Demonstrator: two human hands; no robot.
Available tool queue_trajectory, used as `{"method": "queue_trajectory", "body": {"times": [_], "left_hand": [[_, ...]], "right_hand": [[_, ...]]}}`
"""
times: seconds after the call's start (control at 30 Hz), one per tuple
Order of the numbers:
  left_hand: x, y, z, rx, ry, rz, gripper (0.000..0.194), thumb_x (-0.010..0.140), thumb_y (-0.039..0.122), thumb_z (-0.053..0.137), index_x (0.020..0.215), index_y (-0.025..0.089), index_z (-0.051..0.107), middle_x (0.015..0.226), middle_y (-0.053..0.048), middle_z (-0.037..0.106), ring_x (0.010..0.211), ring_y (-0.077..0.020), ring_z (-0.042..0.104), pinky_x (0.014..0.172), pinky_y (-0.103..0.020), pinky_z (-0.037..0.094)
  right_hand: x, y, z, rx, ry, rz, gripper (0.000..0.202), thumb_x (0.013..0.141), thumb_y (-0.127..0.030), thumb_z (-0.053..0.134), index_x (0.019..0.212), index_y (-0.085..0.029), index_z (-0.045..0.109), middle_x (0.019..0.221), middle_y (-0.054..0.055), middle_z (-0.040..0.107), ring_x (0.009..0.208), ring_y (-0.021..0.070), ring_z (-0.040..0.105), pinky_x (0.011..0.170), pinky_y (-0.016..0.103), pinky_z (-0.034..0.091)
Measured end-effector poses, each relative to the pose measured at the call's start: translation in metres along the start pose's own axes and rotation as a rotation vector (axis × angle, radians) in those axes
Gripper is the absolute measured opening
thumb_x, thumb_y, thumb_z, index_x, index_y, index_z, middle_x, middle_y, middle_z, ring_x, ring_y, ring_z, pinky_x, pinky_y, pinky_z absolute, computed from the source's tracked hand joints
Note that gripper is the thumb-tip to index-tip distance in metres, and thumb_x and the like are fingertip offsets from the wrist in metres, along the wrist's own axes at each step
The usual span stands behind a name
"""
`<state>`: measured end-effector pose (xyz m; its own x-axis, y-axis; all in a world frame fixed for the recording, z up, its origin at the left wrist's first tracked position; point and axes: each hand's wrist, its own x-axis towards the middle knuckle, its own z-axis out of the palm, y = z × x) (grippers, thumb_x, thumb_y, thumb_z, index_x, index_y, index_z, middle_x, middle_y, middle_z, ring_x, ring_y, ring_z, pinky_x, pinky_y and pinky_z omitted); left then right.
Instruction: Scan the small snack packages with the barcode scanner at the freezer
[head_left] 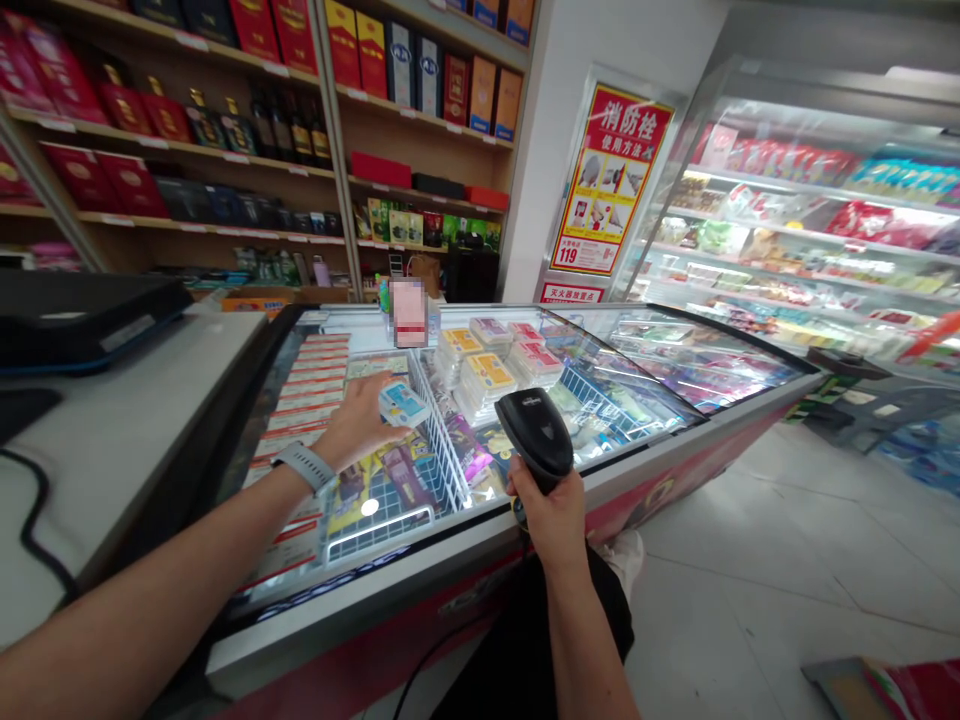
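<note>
My left hand (361, 418), with a grey watch band on the wrist, is closed around a small flat blue-and-white pack (403, 404) above the freezer's glass top. In my right hand (551, 510) is a black handheld barcode scanner (534, 432), gripped by its handle at the freezer's front edge. Beyond the scanner, stacks of similar packs with yellow labels (489, 372) and red labels (535, 357) stand on the glass. What the left fingertips do under the blue pack is partly hidden.
The chest freezer (360, 590) holds wire baskets (442, 440) of packaged goods. A grey counter (150, 400) with a black device (82, 315) stands at left. Shelves of boxes and bottles line the back. A lit display fridge (795, 220) is at right, above a tiled floor (720, 580).
</note>
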<state>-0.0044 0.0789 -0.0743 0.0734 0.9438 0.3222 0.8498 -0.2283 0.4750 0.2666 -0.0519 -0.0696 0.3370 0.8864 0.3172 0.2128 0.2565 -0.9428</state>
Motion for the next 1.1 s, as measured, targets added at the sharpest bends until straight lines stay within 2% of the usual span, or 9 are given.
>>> {"method": "queue_trajectory", "body": {"times": [0.1,0.27,0.43,0.53,0.67,0.83,1.0,1.1], "left_hand": [[0.002,-0.003,-0.005,0.058,-0.058,-0.012,0.094,0.063,0.062,0.073,0.142,0.024,0.042,0.143,-0.015,0.046,0.137,-0.0380,0.040,0.107,-0.052,0.041],[0.009,-0.010,-0.014,0.056,-0.098,0.029,0.105,0.059,0.062,0.075,0.146,0.017,0.038,0.148,-0.019,0.046,0.137,-0.0382,0.043,0.110,-0.049,0.038],[0.010,-0.009,-0.020,-0.009,-0.139,0.062,0.096,0.066,0.066,0.067,0.145,0.017,0.042,0.140,-0.018,0.057,0.124,-0.0345,0.058,0.099,-0.044,0.048],[0.012,-0.009,-0.023,-0.012,-0.166,0.142,0.087,0.073,0.060,0.061,0.145,0.016,0.042,0.141,-0.017,0.056,0.124,-0.0320,0.059,0.098,-0.041,0.049],[0.016,-0.014,-0.027,0.020,-0.229,0.245,0.084,0.070,0.049,0.061,0.146,0.018,0.041,0.141,-0.015,0.057,0.127,-0.0298,0.057,0.103,-0.038,0.045],[0.016,-0.020,-0.031,0.066,-0.264,0.266,0.085,0.066,0.043,0.064,0.146,0.020,0.043,0.141,-0.014,0.057,0.129,-0.0313,0.055,0.108,-0.042,0.041],[0.016,-0.026,-0.034,0.089,-0.305,0.237,0.073,0.063,0.052,0.067,0.129,0.020,0.061,0.128,-0.013,0.065,0.120,-0.0318,0.061,0.103,-0.041,0.046],[0.017,-0.027,-0.036,0.088,-0.334,0.246,0.061,0.062,0.051,0.069,0.115,0.022,0.068,0.116,-0.008,0.070,0.108,-0.0285,0.066,0.096,-0.037,0.050]], "right_hand": [[-0.004,0.002,-0.001,0.001,0.025,-0.004,0.034,0.080,-0.049,0.070,0.077,-0.015,0.070,0.066,0.004,0.068,0.062,0.0186,0.060,0.065,0.032,0.049],[-0.005,0.005,-0.002,-0.025,0.067,-0.005,0.035,0.079,-0.049,0.071,0.078,-0.014,0.071,0.069,0.005,0.070,0.063,0.0187,0.060,0.064,0.032,0.048],[-0.004,0.005,0.000,-0.026,0.058,0.002,0.038,0.078,-0.052,0.071,0.079,-0.014,0.072,0.069,0.006,0.071,0.063,0.0198,0.062,0.063,0.032,0.049],[-0.005,0.005,0.001,-0.025,0.076,0.008,0.040,0.078,-0.054,0.071,0.074,-0.015,0.070,0.063,0.005,0.069,0.060,0.0196,0.061,0.063,0.032,0.049],[-0.005,0.004,0.002,-0.024,0.077,0.017,0.041,0.078,-0.056,0.070,0.070,-0.015,0.068,0.060,0.004,0.067,0.058,0.0194,0.061,0.062,0.032,0.049],[-0.005,0.002,-0.001,-0.033,0.050,0.019,0.040,0.079,-0.055,0.070,0.071,-0.016,0.069,0.061,0.004,0.068,0.060,0.0202,0.062,0.064,0.033,0.050],[-0.006,-0.001,-0.003,-0.029,0.023,0.037,0.039,0.079,-0.054,0.071,0.074,-0.015,0.070,0.065,0.005,0.070,0.064,0.0210,0.064,0.066,0.033,0.050],[-0.006,0.000,-0.004,-0.040,0.034,0.032,0.040,0.078,-0.054,0.071,0.075,-0.014,0.071,0.065,0.006,0.070,0.064,0.0216,0.064,0.066,0.033,0.050]]}}
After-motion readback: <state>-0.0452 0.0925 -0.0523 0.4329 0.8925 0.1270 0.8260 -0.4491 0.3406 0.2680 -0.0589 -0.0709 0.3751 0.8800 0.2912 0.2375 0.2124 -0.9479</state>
